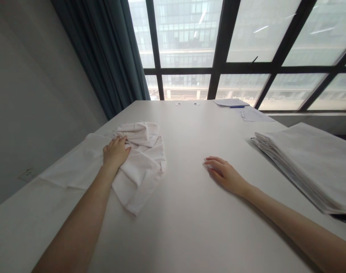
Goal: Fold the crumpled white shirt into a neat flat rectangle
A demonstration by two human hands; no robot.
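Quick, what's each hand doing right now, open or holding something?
Left hand: on the crumpled white cloth; whether it grips can't be told.
Right hand: open, holding nothing, on the white table.

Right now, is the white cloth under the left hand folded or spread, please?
Neither fully: creased, overlapping layers show the white cloth bunched right of the left hand.

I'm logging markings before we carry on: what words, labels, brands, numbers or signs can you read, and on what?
No text can be read anywhere in view.
Papers and blue pen at the table's far end: any print is too small and blurred to read.
White cloth under the left hand: no lettering shows.
White stack at right: no lettering shows.
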